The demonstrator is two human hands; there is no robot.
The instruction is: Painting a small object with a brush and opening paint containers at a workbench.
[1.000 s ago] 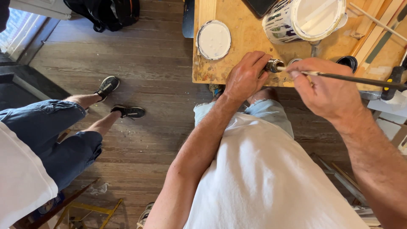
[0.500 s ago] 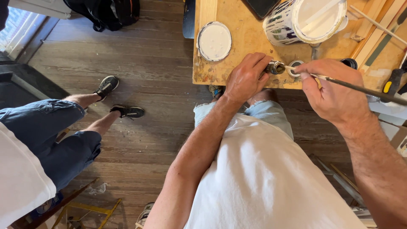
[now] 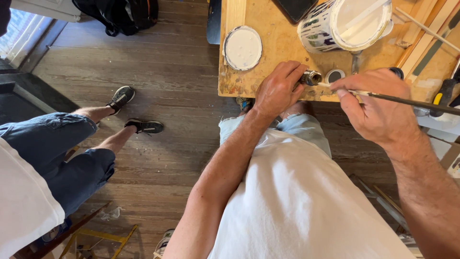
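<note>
My left hand [image 3: 280, 88] grips a small metal jar [image 3: 312, 77] lying on its side at the near edge of a paint-stained wooden table [image 3: 278, 45]. My right hand [image 3: 378, 108] holds a thin dark-handled paintbrush [image 3: 407, 100], its white tip touching the jar's mouth. A small round lid [image 3: 334, 75] lies just right of the jar. Behind them stands an open paint can [image 3: 347, 21] full of white paint.
The can's white lid [image 3: 243, 48] lies at the table's left end. Wooden strips [image 3: 426, 33] and tools [image 3: 443, 93] crowd the right side. Another person [image 3: 52, 144] in jeans and black shoes sits at left on the plank floor. A black bag [image 3: 120, 14] lies beyond.
My right hand has shifted slightly, bringing the brush tip to the jar's mouth. My left hand has kept its hold on the jar.
</note>
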